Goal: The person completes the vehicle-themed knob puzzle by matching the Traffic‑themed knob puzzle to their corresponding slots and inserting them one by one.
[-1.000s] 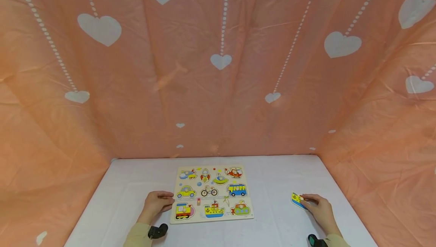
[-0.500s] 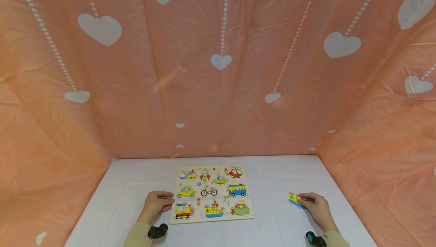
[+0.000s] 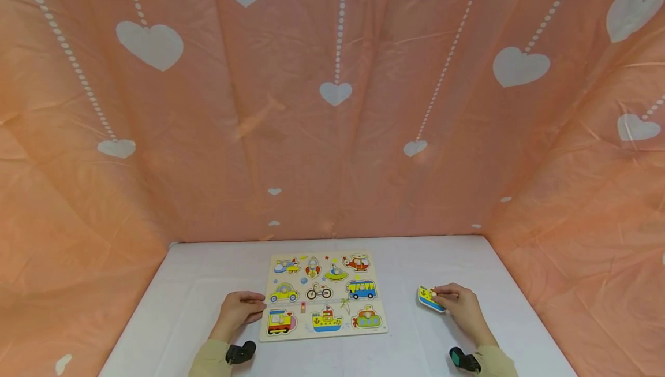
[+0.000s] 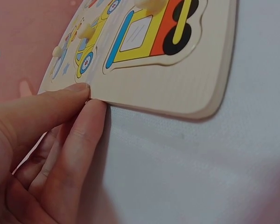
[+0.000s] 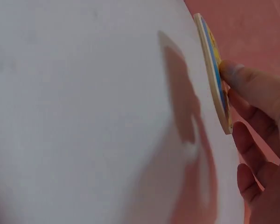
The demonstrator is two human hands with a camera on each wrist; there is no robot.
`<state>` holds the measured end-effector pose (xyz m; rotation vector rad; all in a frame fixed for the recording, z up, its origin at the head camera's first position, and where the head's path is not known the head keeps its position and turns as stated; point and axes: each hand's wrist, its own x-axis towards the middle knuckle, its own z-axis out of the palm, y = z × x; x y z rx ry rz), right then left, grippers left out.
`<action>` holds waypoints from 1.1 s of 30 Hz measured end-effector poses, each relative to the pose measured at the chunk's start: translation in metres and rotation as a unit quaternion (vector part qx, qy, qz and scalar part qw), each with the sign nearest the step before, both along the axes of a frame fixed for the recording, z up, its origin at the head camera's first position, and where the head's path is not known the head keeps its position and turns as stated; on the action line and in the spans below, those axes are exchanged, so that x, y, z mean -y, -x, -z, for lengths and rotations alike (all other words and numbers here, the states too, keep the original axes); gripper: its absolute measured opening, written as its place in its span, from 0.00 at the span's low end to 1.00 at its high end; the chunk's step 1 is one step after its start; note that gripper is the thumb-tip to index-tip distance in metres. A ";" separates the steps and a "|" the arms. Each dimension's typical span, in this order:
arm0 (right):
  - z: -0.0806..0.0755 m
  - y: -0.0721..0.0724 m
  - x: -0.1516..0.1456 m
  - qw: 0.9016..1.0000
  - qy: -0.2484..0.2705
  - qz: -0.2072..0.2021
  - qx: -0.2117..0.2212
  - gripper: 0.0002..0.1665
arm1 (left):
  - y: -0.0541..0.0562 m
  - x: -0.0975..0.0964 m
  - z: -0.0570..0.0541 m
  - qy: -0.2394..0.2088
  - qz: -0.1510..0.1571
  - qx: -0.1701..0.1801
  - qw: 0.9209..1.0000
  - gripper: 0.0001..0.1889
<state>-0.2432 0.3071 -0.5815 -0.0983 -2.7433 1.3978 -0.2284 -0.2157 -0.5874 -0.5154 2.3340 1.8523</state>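
Observation:
A wooden puzzle board (image 3: 305, 336) with pictures of vehicles lies on the table, left of the middle. My left hand (image 3: 241, 309) holds its left edge. In the left wrist view the thumb (image 4: 77, 90) lies on the edge, and a finger (image 4: 86, 135) touches it from the side or below; which one is hard to tell. Right of the board, my right hand (image 3: 464, 309) pinches a boat puzzle piece (image 3: 428, 301), yellow above and blue below. The right wrist view shows this piece (image 5: 213, 70) edge-on, above the table with its shadow beside it; the fingertips partly hide its face.
A white cloth covers the table (image 3: 410, 348). Orange sheeting (image 3: 332, 163) with white hearts rises behind it and on both sides. Knobs, such as the one (image 4: 86, 31) on the yellow car, stick up from the board. Black devices (image 3: 241, 353) are worn at both wrists.
My right hand has moved left and slightly away from me, carrying the boat puzzle piece closer to the board. My left hand and the board have stayed in place.

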 end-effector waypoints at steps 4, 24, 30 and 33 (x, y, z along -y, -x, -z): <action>-0.008 0.002 0.016 1.000 -0.008 -0.019 -0.011 0.10 | 0.000 0.000 0.000 0.004 0.002 -0.002 1.000 0.11; -0.029 0.010 0.099 0.988 -0.005 -0.124 -0.094 0.09 | 0.001 0.001 0.000 0.015 -0.005 0.007 1.000 0.12; -0.026 0.009 0.125 0.983 0.002 -0.161 -0.085 0.07 | 0.000 0.000 -0.001 0.014 -0.007 0.006 1.000 0.12; -0.024 0.009 0.138 0.980 0.011 -0.184 -0.073 0.06 | -0.001 -0.001 -0.001 0.011 -0.006 0.004 1.000 0.12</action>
